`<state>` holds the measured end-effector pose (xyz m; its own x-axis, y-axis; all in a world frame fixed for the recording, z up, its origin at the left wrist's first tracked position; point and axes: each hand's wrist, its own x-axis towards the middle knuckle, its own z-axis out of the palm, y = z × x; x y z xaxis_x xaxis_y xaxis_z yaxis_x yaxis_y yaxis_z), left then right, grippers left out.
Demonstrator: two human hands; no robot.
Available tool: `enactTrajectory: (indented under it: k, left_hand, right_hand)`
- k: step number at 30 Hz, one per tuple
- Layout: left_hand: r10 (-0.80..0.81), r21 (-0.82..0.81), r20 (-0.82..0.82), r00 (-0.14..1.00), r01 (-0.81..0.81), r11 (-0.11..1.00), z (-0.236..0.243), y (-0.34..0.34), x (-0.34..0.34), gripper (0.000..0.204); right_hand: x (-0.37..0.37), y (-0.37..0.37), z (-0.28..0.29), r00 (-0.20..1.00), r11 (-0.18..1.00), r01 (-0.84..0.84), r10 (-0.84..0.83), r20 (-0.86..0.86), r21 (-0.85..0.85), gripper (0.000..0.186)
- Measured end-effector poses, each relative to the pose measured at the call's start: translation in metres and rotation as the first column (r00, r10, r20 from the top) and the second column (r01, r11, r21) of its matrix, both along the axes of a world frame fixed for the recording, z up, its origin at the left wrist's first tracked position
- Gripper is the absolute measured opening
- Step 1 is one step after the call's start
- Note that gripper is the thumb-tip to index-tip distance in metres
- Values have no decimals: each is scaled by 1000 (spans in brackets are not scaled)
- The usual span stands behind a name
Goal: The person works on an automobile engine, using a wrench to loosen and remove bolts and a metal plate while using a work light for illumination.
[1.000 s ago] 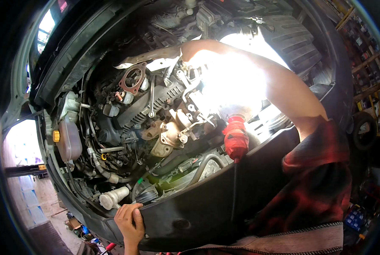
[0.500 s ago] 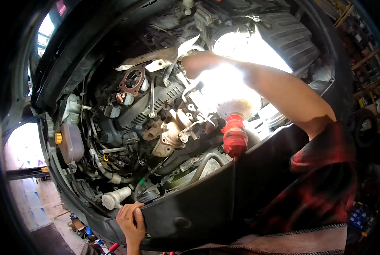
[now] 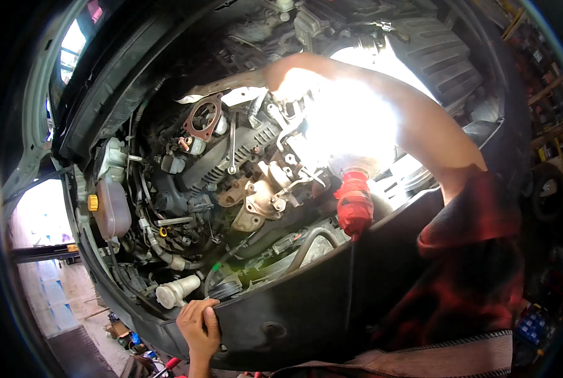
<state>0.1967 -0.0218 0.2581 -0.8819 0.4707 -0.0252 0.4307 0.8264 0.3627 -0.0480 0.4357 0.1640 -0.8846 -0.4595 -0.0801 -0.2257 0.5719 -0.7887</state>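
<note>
My left hand [image 3: 199, 324] rests on the top edge of the black front panel [image 3: 281, 327], its fingers laid over the rim. My right arm reaches across the engine bay, and my right hand [image 3: 289, 70] is at the right end of a long metal plate [image 3: 228, 87]. Its fingers are hidden behind the hand and glare, so any grip cannot be made out. Below that plate lie a brown flange gasket [image 3: 204, 118] and a wrench [image 3: 233, 145]. A rusty metal housing [image 3: 259, 198] sits mid-bay. The lit work lamp with a red handle [image 3: 355, 205] stands near the front edge.
A coolant tank [image 3: 112, 211] with a yellow cap is on the left. A pale capped filler neck [image 3: 177, 291] rises beside my left hand. The ribbed black cover [image 3: 439, 60] fills the far right. Shelves with goods [image 3: 546, 94] stand beyond the car.
My right hand has moved slightly up and away, now covering the right end of the metal plate. My left hand stays on the panel edge. The whole view has shifted a little.
</note>
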Motion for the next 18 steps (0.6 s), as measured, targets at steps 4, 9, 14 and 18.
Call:
enactTrajectory:
  k: [4,9,14,18]
  left_hand:
    - [6,-1,9,1000,-6,1000,-1,1,-2,21]
    - [48,-23,15,999,-48,999,1,0,3,22]
    - [32,1,8,999,-32,999,0,1,1,22]
    - [25,6,11,1000,-25,1000,0,1,-1,22]
  right_hand:
    - [-4,-21,-29,981,864,157,-191,24,479,21]
    - [36,-35,8,993,920,114,-111,-28,375,11]
    - [32,-28,10,977,897,210,-203,-59,389,26]
    - [11,-32,13,952,812,271,-306,-18,517,32]
